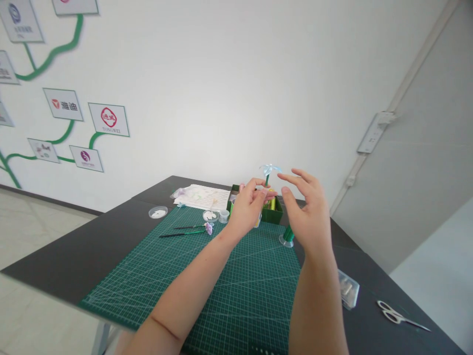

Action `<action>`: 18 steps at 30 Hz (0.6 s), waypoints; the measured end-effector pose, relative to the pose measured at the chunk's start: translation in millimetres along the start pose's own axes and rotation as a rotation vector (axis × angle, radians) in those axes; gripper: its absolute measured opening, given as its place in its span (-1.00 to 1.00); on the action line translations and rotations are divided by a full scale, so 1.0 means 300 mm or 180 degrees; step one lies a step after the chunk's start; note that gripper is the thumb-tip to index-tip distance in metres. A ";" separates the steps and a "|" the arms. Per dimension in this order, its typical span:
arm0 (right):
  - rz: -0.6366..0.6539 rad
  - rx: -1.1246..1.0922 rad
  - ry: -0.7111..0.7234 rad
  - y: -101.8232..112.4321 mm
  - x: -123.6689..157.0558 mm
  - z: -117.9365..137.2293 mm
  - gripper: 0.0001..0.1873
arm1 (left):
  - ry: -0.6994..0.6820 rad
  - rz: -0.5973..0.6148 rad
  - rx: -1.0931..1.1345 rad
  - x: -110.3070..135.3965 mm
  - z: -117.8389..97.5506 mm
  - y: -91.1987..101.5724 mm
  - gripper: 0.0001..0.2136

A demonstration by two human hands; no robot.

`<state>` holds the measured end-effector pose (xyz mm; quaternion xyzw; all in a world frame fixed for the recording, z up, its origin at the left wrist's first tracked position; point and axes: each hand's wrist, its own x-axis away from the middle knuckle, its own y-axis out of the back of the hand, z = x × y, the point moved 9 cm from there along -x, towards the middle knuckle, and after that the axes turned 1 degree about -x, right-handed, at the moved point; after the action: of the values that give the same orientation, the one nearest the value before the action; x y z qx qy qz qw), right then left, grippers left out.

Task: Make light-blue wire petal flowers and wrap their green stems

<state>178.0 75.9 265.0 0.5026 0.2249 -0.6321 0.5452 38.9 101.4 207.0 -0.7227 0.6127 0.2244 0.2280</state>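
A light blue artificial flower (pixel 270 169) with thin, translucent-looking petals stands upright on a green-wrapped stem (pixel 267 180). My left hand (pixel 248 206) pinches that stem between its fingers; the stem's lower part is hidden. Just right of the flower is my right hand (pixel 306 207), its fingers apart and nothing between them. Behind and below the hands stands a dark green box (pixel 272 216) with yellow and pink items inside. A spool of green tape or ribbon (pixel 287 235) sits beside my right hand.
A green gridded cutting mat (pixel 251 291) covers much of the black table (pixel 111 236). On it lie two thin stems, one tipped with a purple flower (pixel 209 228), and small dishes (pixel 210 216). White paper (pixel 201 196) lies behind. Scissors (pixel 401 315) and a clear case (pixel 348 290) are right.
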 end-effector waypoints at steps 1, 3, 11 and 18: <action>-0.0026 0.0015 0.0013 0.004 0.000 0.000 -0.73 | 0.0035 -0.0017 -0.0037 0.001 0.002 0.001 -0.89; -0.0030 0.0017 0.0029 0.009 0.001 0.000 -0.76 | 0.0098 -0.0071 -0.0105 0.003 0.002 0.007 -0.89; 0.0379 0.0053 0.0253 -0.030 0.014 0.031 -0.75 | 0.0043 -0.0075 -0.0486 0.017 -0.035 0.010 -0.89; 0.0179 0.0068 0.0328 -0.006 0.017 0.057 -0.72 | 0.0008 -0.0080 -0.0597 0.018 -0.045 0.007 -0.89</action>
<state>170.2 59.9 266.9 0.5464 0.2318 -0.5922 0.5451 38.2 88.6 214.2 -0.7488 0.5802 0.2770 0.1613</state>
